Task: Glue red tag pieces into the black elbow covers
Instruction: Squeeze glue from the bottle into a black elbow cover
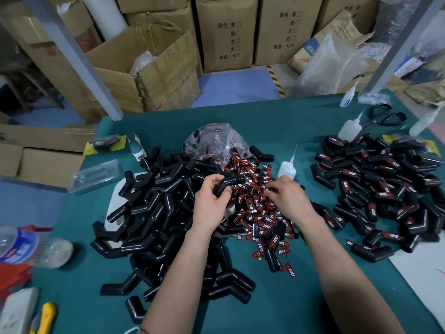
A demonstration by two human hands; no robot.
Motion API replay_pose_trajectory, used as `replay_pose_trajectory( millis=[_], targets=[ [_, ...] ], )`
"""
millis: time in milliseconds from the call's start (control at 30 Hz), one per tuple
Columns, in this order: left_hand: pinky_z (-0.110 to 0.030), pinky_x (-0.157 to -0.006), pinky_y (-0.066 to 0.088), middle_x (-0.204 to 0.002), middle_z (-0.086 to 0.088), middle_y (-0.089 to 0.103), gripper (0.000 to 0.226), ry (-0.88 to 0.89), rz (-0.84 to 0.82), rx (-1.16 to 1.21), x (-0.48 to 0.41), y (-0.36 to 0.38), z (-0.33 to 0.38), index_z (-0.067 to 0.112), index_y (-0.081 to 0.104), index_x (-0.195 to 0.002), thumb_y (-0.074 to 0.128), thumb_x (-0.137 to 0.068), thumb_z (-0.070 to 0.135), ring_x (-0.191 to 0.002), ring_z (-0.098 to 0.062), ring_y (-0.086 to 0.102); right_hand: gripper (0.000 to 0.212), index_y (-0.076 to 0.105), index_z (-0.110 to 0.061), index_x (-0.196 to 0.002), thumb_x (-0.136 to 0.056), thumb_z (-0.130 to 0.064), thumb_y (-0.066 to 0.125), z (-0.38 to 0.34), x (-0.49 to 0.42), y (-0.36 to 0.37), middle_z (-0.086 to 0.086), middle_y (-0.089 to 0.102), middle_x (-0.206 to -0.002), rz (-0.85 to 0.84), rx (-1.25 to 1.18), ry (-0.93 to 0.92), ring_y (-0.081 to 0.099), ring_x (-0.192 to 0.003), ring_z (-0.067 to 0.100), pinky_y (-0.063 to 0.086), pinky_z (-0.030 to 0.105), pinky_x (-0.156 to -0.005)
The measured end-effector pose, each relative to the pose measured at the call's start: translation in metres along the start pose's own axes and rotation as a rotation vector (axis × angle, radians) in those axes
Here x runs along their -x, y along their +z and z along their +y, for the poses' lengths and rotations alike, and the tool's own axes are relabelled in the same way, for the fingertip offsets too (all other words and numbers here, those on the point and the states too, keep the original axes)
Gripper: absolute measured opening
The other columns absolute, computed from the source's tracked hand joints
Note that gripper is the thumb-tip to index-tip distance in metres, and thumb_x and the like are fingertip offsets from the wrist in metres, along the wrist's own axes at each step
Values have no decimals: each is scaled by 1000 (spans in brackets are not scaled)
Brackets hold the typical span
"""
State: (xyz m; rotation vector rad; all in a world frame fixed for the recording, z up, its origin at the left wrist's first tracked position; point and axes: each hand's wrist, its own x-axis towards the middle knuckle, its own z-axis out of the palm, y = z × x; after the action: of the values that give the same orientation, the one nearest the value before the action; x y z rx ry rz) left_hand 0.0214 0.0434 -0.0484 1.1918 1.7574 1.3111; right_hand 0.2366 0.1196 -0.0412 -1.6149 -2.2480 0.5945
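Observation:
My left hand point(210, 201) grips a black elbow cover point(231, 184) just above the pile of red tag pieces point(260, 210) in the middle of the green table. My right hand point(286, 196) reaches into those tags, its fingertips curled down among them; whether it pinches one is hidden. To the left lies a heap of plain black elbow covers point(154, 213). A second heap of covers with red tags on them point(385, 189) lies at the right. A small white glue bottle point(287, 165) stands just beyond my right hand.
A crumpled clear bag point(212, 141) sits behind the tags. More glue bottles point(349, 127) and black scissors point(385, 115) are at the far right. A water bottle point(26, 247) and a yellow knife point(45, 314) lie at the near left. Cardboard boxes point(226, 32) stand beyond the table.

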Motion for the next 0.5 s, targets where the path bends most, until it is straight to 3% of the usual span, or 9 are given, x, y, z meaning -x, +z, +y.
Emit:
replay_pose_trajectory(
  millis=[200,300,367,433,500],
  targets=[
    [-14,-73,54,-108,26,71,36,-5,-2,21,1,-1,2,59,57,-110,72,-93,31,-79,-23,70,7,71,-22,-86,-92,-27,73,-4,1,-7,-8,64,-88,-45,-20,-30,64,-78,17,51,32,-66],
    [-13,-75,54,-111,24,72,40,56,6,31,4,0,9,62,60,-115,69,-92,30,-83,-9,72,14,69,-40,-88,-91,-28,75,-10,5,-18,-13,69,-82,-21,-395,17,64,-74,6,52,18,-65],
    [-21,-85,57,-117,20,71,37,96,32,67,7,1,15,54,66,-119,69,-91,31,-100,-6,72,18,73,-42,-91,-90,-24,76,-20,10,-26,-17,72,-91,59,-657,-9,64,-79,1,50,10,-71],
    [-31,-97,57,-122,18,70,33,137,61,93,10,2,20,43,71,-121,69,-90,33,-114,-10,69,25,76,-40,-91,-89,-16,77,-32,15,-30,-14,74,-93,138,-829,-74,66,-82,2,51,12,-75],
    [-31,-103,54,-123,16,70,34,164,61,131,15,2,28,39,72,-122,69,-89,33,-120,-11,67,26,78,-36,-90,-87,-10,77,-41,18,-32,-10,75,-91,187,-985,-111,66,-84,4,51,15,-78]
  ],
)
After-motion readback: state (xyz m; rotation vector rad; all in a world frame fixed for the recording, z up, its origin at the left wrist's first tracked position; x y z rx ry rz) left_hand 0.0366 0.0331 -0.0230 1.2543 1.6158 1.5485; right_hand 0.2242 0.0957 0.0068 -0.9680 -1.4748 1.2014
